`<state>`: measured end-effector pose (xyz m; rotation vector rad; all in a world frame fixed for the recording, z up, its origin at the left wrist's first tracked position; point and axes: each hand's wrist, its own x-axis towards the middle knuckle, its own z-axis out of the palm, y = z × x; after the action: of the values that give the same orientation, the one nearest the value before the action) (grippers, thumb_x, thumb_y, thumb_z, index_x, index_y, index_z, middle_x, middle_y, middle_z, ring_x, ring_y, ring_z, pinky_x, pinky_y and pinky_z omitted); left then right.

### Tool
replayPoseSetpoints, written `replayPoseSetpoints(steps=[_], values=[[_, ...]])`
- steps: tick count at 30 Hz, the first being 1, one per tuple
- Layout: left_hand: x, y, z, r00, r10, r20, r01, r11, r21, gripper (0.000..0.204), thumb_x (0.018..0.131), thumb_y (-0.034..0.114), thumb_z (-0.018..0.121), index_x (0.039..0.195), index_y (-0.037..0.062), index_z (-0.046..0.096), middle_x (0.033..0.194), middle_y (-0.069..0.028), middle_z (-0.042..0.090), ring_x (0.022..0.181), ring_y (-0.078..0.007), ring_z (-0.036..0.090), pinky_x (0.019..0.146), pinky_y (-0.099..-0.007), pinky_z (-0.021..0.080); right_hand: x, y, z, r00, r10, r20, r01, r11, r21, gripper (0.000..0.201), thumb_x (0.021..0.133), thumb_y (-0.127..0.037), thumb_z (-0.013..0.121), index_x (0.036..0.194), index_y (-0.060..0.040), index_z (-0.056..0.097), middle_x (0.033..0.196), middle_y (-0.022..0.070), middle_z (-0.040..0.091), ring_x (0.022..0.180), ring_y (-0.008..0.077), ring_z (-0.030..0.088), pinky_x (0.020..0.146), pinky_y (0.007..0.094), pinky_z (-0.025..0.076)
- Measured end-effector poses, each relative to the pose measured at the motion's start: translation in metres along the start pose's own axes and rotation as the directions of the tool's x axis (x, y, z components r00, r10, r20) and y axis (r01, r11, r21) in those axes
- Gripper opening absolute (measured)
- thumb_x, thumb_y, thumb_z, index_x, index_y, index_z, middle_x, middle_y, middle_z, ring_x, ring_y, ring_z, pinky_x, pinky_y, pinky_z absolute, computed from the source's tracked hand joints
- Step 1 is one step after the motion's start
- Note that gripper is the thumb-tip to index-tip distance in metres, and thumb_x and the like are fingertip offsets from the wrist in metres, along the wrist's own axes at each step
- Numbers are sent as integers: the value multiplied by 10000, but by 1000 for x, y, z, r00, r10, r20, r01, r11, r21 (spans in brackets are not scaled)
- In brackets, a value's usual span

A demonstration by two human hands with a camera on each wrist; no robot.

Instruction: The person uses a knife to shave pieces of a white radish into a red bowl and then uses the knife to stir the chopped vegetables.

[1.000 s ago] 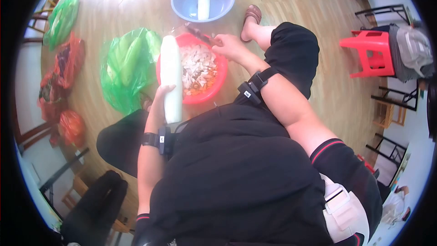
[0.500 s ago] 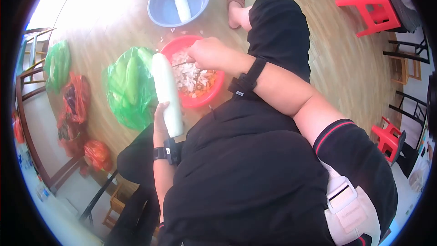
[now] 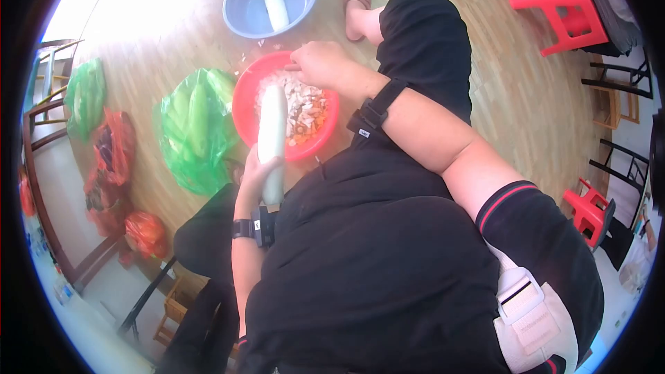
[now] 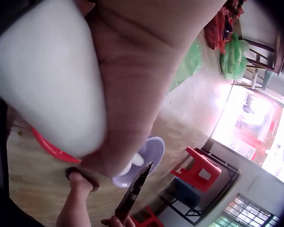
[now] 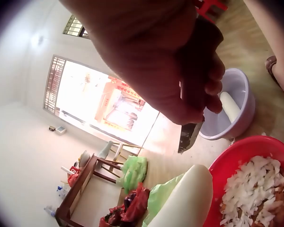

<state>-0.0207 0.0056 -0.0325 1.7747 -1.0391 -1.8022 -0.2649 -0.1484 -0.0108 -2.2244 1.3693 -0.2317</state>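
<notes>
Left grip (image 3: 255,170) is holding a long white veggie (image 3: 273,121) over the near left side of the red basin (image 3: 244,109), and the right grip (image 3: 320,66) is clutching a knife (image 4: 134,190) above the basin's far right rim. Chopped bits (image 3: 309,112) are sitting inside it, a blue tub (image 3: 242,8) is standing just past it and a green bag (image 3: 194,131) is lying to its left.

The long white vegetable (image 3: 273,121) you hold looks smooth and nearly matt, and your knife (image 4: 134,191) has a dark-flecked metal blade. Your red basin (image 3: 246,114) and pale blue basin (image 3: 242,14) are smooth plastic, the nearer green bag (image 3: 183,135) thin, crinkled, translucent plastic; your shirt (image 3: 374,263) is matt cloth, the wood-grained floor (image 3: 499,111) glossy where light strikes.
</notes>
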Motion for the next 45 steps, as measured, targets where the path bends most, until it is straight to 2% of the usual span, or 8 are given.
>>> replayPoseSetpoints(steps=[5,15,21,24,30,32,39,45], values=[[10,-9,-7,944,264,-199,-80,765,640,598,633,240,706,1144,36,473,994,-176,612,930,-311,627,801,-403,483,8,10,24,972,126,200,-114,991,-68,214,808,-251,617,886,-69,699,909,147,686,878,301,665,752,414,525],[14,-12,-13,897,203,-393,87,790,607,608,595,251,724,1103,40,465,991,-195,624,957,-341,620,823,-420,482,7,6,31,936,49,348,-31,998,-58,212,814,-204,571,952,-99,694,905,160,679,896,297,659,765,425,520],[14,-17,-14,913,194,-358,74,785,615,626,584,256,734,1098,32,456,990,-197,626,953,-343,618,817,-414,482,9,8,29,986,141,85,-144,989,35,206,804,-232,601,924,-81,674,900,150,676,887,296,655,764,422,521],[13,-14,-12,916,185,-356,83,781,619,632,586,259,739,1102,33,454,989,-197,626,960,-340,617,817,-412,480,5,6,34,922,20,387,-23,1000,1,221,808,-246,598,921,-61,638,867,160,658,843,330,637,722,448,505],[14,-17,-13,921,174,-348,93,771,630,637,587,269,748,1094,20,454,989,-205,624,965,-341,615,815,-412,480,10,14,39,992,84,91,-92,992,84,240,807,-254,616,907,-38,653,855,170,668,835,326,652,729,440,521],[14,-16,-13,922,166,-350,101,770,630,638,586,270,749,1092,16,455,989,-209,623,964,-344,614,813,-412,481,6,9,39,899,-52,434,24,997,70,226,806,-245,603,907,-51,660,861,168,669,836,323,651,728,437,523],[14,-18,-13,920,179,-349,95,762,641,628,594,274,750,1085,7,464,981,-215,625,953,-351,617,806,-412,486,8,2,31,972,127,195,-139,989,50,286,807,-270,610,928,-14,654,859,178,662,840,340,647,721,445,521],[15,-21,-13,918,162,-362,112,771,627,664,576,269,743,1122,9,468,994,-237,628,968,-364,621,835,-418,487,3,-3,48,934,12,358,-46,995,86,274,826,-294,597,923,-48,669,862,163,667,851,340,646,728,458,515]])
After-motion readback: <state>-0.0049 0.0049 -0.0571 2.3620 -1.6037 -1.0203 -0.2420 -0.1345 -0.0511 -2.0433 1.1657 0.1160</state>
